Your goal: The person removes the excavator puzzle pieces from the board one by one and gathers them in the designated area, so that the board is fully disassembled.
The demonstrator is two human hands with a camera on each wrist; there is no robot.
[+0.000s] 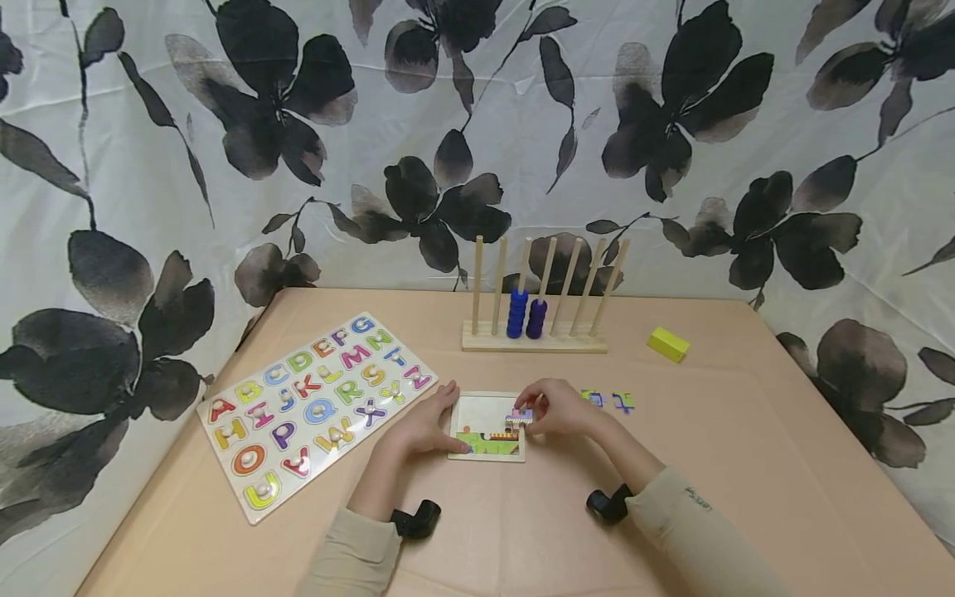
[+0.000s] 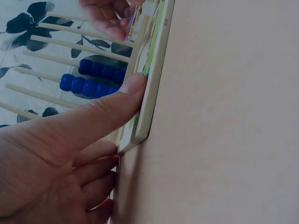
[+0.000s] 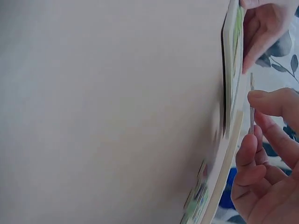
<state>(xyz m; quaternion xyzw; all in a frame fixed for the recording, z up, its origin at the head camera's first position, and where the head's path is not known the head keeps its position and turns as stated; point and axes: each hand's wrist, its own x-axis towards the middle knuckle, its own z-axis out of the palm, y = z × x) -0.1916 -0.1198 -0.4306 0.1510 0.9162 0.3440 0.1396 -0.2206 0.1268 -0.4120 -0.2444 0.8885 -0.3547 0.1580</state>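
A small jigsaw puzzle tray (image 1: 487, 456) with a pale rim lies on the table, green pieces filling its lower part. My left hand (image 1: 419, 424) holds the tray's left side; in the left wrist view its thumb (image 2: 133, 85) presses on the face near the bottom rim. Over the tray's right side, my right hand (image 1: 561, 408) pinches a pink and purple puzzle piece (image 1: 518, 417) between thumb and fingers. The right wrist view shows this thin piece (image 3: 252, 116) edge-on, raised off the tray (image 3: 228, 88). Two loose puzzle pieces (image 1: 622, 401) lie right of that hand.
A colourful alphabet board (image 1: 249, 506) lies at the left. Behind the tray stands a wooden peg rack (image 1: 533, 343) with blue beads (image 1: 517, 313) on two pegs. A yellow block (image 1: 668, 344) is at the back right. Patterned cloth (image 1: 552, 124) hangs behind the table.
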